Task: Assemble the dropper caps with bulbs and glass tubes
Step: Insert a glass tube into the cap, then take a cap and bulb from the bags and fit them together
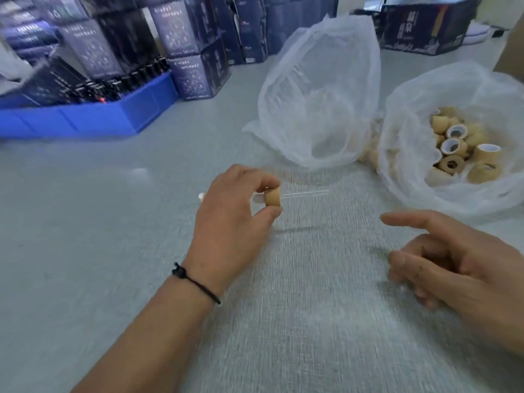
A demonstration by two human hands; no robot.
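Observation:
My left hand pinches a tan wood-look dropper cap between thumb and fingertips above the table. A white bulb sticks out of the cap's left side and a clear glass tube points right from it. My right hand hovers to the right, index finger stretched toward the left, the other fingers loosely curled, holding nothing. A plastic bag at the right holds several loose tan caps. A second white plastic bag stands behind; its contents are hidden.
A white woven cloth covers the grey table under my hands. At the back left a blue tray holds dark bottles. Dark printed boxes are stacked along the back. A small white piece lies left of my left hand.

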